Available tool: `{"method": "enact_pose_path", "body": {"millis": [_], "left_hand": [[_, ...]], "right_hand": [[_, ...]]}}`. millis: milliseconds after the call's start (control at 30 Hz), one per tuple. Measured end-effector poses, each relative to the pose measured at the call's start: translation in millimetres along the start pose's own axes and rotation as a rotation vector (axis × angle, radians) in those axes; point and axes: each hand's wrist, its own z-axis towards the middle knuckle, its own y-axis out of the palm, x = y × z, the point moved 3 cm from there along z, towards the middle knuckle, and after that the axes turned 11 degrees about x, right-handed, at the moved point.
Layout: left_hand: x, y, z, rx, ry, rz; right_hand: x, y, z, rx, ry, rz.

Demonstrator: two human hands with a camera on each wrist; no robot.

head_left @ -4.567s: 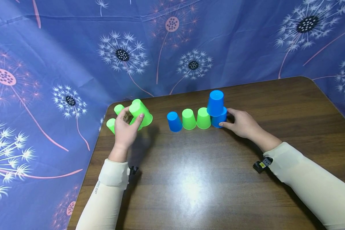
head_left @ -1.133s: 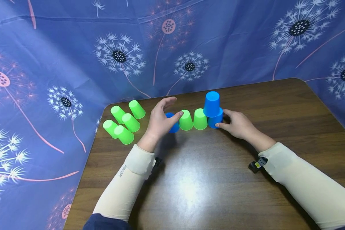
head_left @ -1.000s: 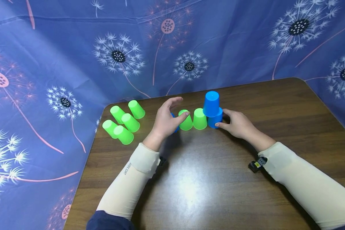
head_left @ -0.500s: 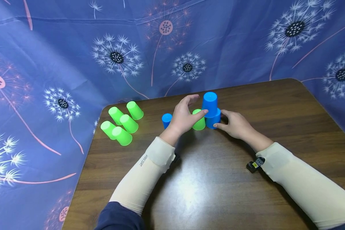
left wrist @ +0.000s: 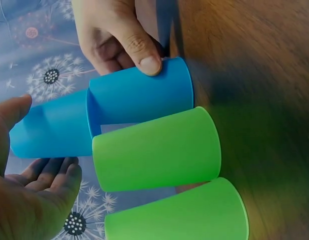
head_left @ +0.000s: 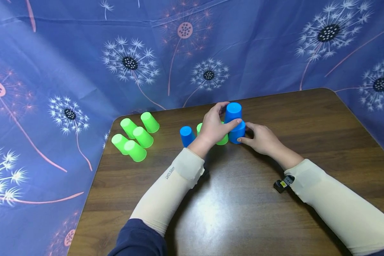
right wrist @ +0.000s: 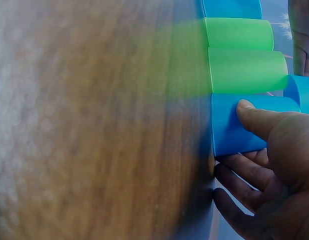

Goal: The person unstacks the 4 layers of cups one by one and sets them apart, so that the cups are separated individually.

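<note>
In the head view my left hand (head_left: 215, 125) is around the upper blue cup (head_left: 233, 111), thumb across its near side, other fingers reaching behind. The left wrist view shows thumb and fingers on opposite sides of that upper cup (left wrist: 54, 125). It stands upside down on a lower blue cup (head_left: 236, 133). My right hand (head_left: 265, 139) holds this lower cup between thumb and fingers, as seen in the right wrist view on the lower cup (right wrist: 234, 127). Just left are two green cups (left wrist: 159, 150), side by side and partly hidden by my left hand in the head view.
Another blue cup (head_left: 186, 135) stands at the row's left end. Several green cups (head_left: 143, 137) stand upside down in a group at the table's left. A patterned blue cloth (head_left: 259, 53) hangs behind the brown table (head_left: 275, 220).
My left hand let go of a green cup among the left group. It then moved right, past the row, to the upper blue cup. My right hand has stayed on the lower one.
</note>
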Motion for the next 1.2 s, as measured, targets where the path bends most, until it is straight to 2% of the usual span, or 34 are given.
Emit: {"method": "enact_pose_path", "body": {"millis": [267,433,600,833,1033,1200], "left_hand": [[0.7,2.3,1.6,0.024,0.009,-0.004],[1.5,-3.7,-1.2,0.033,0.01,-0.018],[2.1,-20.4,-4.8,0.068,0.027,-0.032],[-2.2,-45.5,-10.6,0.105,0.015,-0.073],[-14.4,-67.3,-17.2,0.176,0.045,-0.122],[-25.5,-87.9,-24.7,0.221,0.052,-0.11]], "right_hand": [[0.5,-0.1,0.7,0.006,0.002,-0.007],[0.6,-1.3,-0.7,0.014,-0.001,-0.011],[-1.2,-0.9,-1.2,0.022,-0.006,-0.011],[-1.8,-1.4,-0.5,0.033,-0.004,-0.012],[-1.6,-0.8,-0.3,0.028,-0.002,-0.021],[-1.4,0.8,-0.7,0.019,0.0,-0.022]]}}
